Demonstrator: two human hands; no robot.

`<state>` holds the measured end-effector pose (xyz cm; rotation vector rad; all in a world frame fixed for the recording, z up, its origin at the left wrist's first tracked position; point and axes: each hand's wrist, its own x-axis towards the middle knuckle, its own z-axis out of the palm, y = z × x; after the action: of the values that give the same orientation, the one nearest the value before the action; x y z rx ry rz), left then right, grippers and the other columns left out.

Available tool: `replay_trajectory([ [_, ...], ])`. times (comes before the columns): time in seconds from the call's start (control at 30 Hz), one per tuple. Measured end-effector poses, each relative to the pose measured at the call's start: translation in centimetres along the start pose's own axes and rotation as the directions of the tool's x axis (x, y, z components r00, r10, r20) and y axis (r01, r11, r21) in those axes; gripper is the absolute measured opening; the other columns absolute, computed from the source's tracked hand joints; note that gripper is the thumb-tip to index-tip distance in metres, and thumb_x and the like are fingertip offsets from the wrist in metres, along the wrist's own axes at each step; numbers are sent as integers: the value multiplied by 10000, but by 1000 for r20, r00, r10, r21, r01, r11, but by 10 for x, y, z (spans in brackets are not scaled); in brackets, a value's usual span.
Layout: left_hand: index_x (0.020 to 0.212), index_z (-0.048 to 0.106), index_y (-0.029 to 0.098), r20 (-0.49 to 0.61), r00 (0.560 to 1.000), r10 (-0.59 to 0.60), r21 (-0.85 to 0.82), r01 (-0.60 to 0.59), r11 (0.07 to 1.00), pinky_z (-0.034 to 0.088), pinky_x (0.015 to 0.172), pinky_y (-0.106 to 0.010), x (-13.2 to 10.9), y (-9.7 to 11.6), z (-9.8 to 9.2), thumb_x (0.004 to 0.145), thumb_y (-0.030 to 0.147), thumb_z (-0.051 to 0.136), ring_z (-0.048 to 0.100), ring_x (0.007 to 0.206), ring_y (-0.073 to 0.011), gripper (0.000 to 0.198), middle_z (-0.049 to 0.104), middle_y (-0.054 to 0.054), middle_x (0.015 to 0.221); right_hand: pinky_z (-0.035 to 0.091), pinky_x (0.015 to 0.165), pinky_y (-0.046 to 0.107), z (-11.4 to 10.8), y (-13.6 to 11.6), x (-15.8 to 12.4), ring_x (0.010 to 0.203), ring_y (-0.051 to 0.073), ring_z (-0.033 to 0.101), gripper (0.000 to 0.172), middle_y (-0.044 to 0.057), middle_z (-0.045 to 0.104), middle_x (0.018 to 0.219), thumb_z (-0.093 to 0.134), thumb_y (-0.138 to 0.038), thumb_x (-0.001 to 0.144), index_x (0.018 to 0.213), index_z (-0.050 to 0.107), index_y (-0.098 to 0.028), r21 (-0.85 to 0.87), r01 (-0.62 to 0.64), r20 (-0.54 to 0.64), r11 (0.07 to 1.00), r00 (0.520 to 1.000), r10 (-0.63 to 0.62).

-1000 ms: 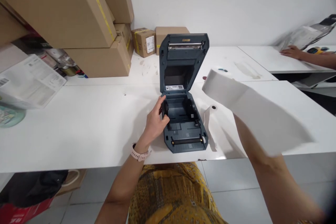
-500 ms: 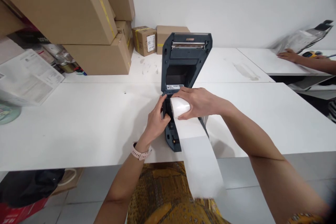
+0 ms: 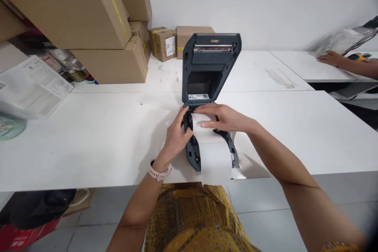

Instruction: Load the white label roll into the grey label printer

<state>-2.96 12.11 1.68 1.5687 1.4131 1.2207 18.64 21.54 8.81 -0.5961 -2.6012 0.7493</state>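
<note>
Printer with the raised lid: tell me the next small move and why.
I'd probably have the right hand press the white roll gently down into the printer: that hand lies over the roll, the left hand rests on the printer's left side, and the lid is up. Whether the roll is fully seated, I cannot tell.
</note>
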Motion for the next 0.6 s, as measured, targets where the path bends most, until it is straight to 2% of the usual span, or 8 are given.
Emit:
replay_trajectory([
  [0.07,1596,452,345,1,1000,9,9,-9,1000,361,1311,-561,0,0,0,872,121,589,389,1609,-324,770,362,-43,1759,587,1037,468,-15,-12,-3,1154,294,746,397,95,794,1229,607,-581,1018,1175,764,-252,53,-24,-266,998,963,37],
  [0.17,1557,520,378,-6,999,50,27,-49,998,437,1262,-549,-2,0,-2,886,141,614,397,1603,-341,718,380,-34,1748,581,1053,476,-44,-25,5,1153,285,718,341,60,779,1154,562,-593,1037,1042,759,-315,15,-72,-702,997,709,62],
  [0.23,1512,579,398,4,997,72,32,-72,997,529,1178,-527,-3,0,-4,908,166,620,419,1588,-355,649,378,-23,1748,535,1137,473,-65,-24,19,1283,276,648,361,46,728,1301,535,-638,1037,1151,725,-353,-16,-92,-825,996,564,38],
  [0.27,1497,595,402,9,997,75,32,-75,997,562,1136,-515,-4,0,-4,918,177,618,430,1580,-359,622,371,-21,1751,490,1195,467,-75,-21,28,1363,263,597,407,34,683,1410,516,-662,1038,1243,692,-359,-9,-83,-840,996,541,38],
  [0.33,1500,595,399,17,998,63,37,-64,997,576,1111,-504,-4,-1,-6,927,187,617,436,1576,-361,611,357,-30,1758,384,1287,467,-92,-10,48,1487,238,497,550,14,581,1575,440,-719,1045,1400,611,-336,85,-60,-795,995,598,104],
  [0.43,1541,546,377,11,999,45,40,-45,998,496,1201,-510,-3,-4,-5,924,205,635,381,1610,-346,646,356,-50,1760,360,1295,468,-102,3,69,1502,243,502,724,17,619,1536,303,-804,1028,1431,610,-286,302,-82,-641,950,720,266],
  [0.5,1562,513,363,9,999,43,17,-43,999,447,1247,-512,-2,-7,-3,932,252,650,375,1614,-330,655,371,-56,1754,401,1262,453,-98,3,69,1430,249,573,791,29,684,1427,255,-836,1007,1392,651,-270,344,-66,-617,937,736,279],
  [0.6,1595,444,343,-57,998,29,-98,-34,995,482,1218,-508,-1,-12,0,948,380,688,520,1518,-324,692,399,-102,1736,451,1231,450,-78,-15,45,1354,251,633,762,50,723,1367,269,-797,1036,1351,696,-251,305,73,-691,949,703,168],
])
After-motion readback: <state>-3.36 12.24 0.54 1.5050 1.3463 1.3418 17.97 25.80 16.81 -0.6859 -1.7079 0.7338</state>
